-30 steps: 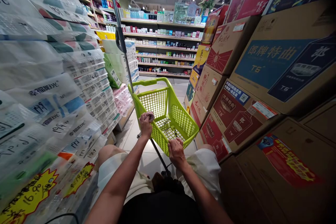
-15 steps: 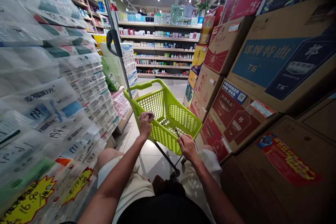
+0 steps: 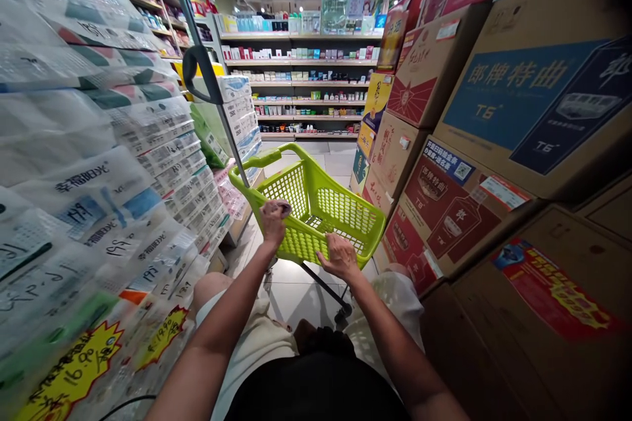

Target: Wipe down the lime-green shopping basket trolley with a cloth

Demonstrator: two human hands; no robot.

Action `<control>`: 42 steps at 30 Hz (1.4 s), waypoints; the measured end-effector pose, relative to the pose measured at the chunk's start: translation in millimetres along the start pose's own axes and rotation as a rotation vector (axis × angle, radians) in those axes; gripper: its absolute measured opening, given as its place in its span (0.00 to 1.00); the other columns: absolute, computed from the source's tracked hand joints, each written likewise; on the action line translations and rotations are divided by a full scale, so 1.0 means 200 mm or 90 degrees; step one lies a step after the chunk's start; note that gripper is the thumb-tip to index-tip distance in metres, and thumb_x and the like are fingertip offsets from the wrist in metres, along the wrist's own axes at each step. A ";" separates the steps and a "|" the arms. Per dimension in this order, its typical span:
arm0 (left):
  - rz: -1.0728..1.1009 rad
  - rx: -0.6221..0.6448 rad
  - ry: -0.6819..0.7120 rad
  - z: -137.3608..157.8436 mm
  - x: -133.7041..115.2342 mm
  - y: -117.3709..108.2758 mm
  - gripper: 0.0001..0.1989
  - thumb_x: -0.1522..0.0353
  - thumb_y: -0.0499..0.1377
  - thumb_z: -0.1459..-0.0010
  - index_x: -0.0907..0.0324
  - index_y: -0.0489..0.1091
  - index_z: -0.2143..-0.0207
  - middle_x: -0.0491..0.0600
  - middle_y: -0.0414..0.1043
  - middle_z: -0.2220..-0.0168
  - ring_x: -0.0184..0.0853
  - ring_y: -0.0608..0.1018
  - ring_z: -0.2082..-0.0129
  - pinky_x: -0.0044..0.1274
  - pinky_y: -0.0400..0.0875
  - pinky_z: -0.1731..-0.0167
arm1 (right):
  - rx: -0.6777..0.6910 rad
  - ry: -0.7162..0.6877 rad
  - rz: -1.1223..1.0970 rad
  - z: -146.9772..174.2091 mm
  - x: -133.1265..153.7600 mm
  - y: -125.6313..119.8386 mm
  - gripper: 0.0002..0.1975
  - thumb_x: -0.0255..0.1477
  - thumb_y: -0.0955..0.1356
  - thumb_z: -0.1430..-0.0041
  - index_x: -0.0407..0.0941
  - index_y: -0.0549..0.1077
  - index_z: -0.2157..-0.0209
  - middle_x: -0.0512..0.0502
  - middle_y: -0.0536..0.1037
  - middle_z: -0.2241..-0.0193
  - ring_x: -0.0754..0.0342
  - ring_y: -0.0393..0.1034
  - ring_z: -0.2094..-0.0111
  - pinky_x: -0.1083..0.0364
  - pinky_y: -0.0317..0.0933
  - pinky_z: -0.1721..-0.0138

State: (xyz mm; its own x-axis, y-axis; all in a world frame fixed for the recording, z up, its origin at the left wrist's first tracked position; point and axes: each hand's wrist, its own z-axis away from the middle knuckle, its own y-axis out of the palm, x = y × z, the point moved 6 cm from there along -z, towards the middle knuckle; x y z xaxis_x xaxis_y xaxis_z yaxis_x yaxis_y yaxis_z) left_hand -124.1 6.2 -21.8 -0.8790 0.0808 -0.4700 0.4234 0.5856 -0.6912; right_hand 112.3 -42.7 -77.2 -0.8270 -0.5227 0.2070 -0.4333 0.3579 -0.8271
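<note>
A lime-green shopping cart basket [image 3: 348, 214] with lattice walls is in front of me, standing at an angle. Bunched in my left hand [image 3: 273, 227] is a greyish-pink cloth [image 3: 282, 208], held at the basket's near left rim. My right hand [image 3: 340, 255] curls its fingers over the near rim, farther right, with the thumb on the outer side. Inside the basket I see only its slatted floor. A tall grey pole [image 3: 210, 89] with a black loop grip rises from the cart's left corner.
Wrapped tissue packs [image 3: 113, 204] with yellow price signs [image 3: 74, 368] are stacked close on the left. Cardboard cartons [image 3: 533, 99] form a wall on the right. Beyond the tiled floor [image 3: 320, 158] stand shelves [image 3: 301, 82] of small boxes and bottles.
My right hand has slid left along the near rim, closer to my left hand. The cloth is still in my left hand. The view has shifted slightly, tilting downward.
</note>
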 end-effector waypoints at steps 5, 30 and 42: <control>0.024 0.045 0.106 0.07 -0.03 0.05 0.25 0.82 0.53 0.46 0.57 0.79 0.51 0.58 0.68 0.41 0.53 0.67 0.41 0.44 0.67 0.38 | 0.034 0.000 0.003 0.00 0.02 -0.01 0.16 0.39 0.67 0.35 0.44 0.68 0.52 0.42 0.77 0.57 0.46 0.71 0.55 0.52 0.60 0.54; 0.174 -0.081 -0.103 0.20 0.20 0.10 0.33 0.82 0.55 0.56 0.63 0.73 0.46 0.59 0.62 0.49 0.51 0.70 0.42 0.42 0.63 0.33 | 0.106 0.012 -0.037 0.00 0.00 -0.05 0.18 0.40 0.66 0.35 0.43 0.68 0.49 0.40 0.78 0.53 0.46 0.73 0.51 0.53 0.65 0.54; 0.224 -0.130 -0.147 0.49 0.03 0.28 0.31 0.80 0.54 0.53 0.58 0.73 0.45 0.59 0.64 0.48 0.51 0.67 0.39 0.46 0.59 0.32 | 0.191 0.015 -0.061 0.00 0.07 -0.09 0.22 0.36 0.61 0.28 0.43 0.69 0.38 0.39 0.79 0.46 0.48 0.75 0.48 0.54 0.64 0.50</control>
State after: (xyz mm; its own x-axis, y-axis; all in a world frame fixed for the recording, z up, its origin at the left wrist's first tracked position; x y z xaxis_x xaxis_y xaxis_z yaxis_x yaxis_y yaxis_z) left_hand -83.9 -40.1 -117.9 -0.6079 0.1358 -0.7823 0.6154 0.7032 -0.3562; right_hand 108.9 -55.5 -58.8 -0.7970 -0.5237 0.3009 -0.3880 0.0621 -0.9196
